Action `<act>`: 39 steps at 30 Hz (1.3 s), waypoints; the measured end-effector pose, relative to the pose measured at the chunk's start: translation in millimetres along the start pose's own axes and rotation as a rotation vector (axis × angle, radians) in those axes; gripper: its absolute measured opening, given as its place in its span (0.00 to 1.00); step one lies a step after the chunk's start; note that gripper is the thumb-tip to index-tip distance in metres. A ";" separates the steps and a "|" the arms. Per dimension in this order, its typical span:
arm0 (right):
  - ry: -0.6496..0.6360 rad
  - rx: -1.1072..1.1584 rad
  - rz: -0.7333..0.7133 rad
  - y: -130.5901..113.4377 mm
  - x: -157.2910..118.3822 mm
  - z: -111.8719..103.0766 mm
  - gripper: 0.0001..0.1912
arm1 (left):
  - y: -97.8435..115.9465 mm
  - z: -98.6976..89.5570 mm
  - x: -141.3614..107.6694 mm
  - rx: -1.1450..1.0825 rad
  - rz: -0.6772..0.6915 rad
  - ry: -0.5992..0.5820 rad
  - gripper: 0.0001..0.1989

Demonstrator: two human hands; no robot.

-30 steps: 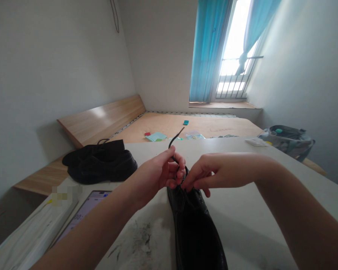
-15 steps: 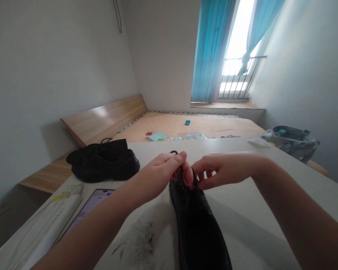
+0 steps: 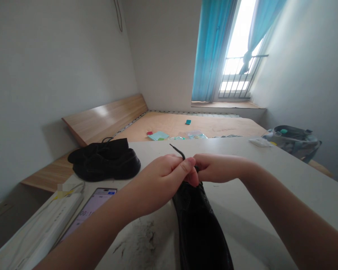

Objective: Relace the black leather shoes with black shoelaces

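A black lace-up shoe [image 3: 201, 225] lies on the white table, its toe pointing toward me. Over its laced part my left hand [image 3: 173, 170] is closed, thumb and fingers pinching a black shoelace [image 3: 180, 152]. The lace's free tip sticks up and to the left above the thumb. My right hand [image 3: 214, 167] is closed at the far right side of the shoe, touching or nearly touching the left fingers. Its fingertips are mostly hidden, with a bit of dark lace beside them.
Several black shoes [image 3: 104, 161] are piled at the table's left. A lit phone [image 3: 92, 206] and a white box [image 3: 47, 221] lie by my left forearm. Dark smudges mark the tabletop [image 3: 146, 236]. Beyond stand a bed board [image 3: 169, 123] with small packets and a grey bag [image 3: 295, 140].
My hands have come together over the lacing, the right one moving in and slightly up. More of the lace's free end now shows above my left thumb.
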State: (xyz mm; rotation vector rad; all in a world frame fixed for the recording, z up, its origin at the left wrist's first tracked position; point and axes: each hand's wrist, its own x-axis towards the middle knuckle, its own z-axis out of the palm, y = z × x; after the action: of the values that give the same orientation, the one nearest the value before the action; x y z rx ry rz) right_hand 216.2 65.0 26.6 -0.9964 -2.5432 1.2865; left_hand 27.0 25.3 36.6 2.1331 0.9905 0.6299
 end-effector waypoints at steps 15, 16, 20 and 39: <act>0.220 0.806 -0.095 10.7 -7.4 -19.6 0.14 | 7.8 -4.0 -2.6 0.348 0.276 0.108 0.21; 0.218 0.871 -0.112 9.4 -10.3 -21.0 0.13 | 7.9 -5.0 -3.0 0.359 0.234 0.113 0.22; 0.074 0.897 -0.169 13.7 -29.4 -22.0 0.15 | 2.2 -11.8 -4.4 0.238 -0.048 -0.060 0.26; 0.109 0.005 0.156 36.1 -41.1 19.0 0.12 | -17.3 -12.3 -3.6 0.498 -0.158 -0.174 0.16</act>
State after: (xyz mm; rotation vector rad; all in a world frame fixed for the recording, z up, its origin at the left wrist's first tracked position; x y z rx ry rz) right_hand 258.9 42.4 -5.4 -1.2497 -2.4219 1.2367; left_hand 8.7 35.2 31.0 2.4462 1.3016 0.1187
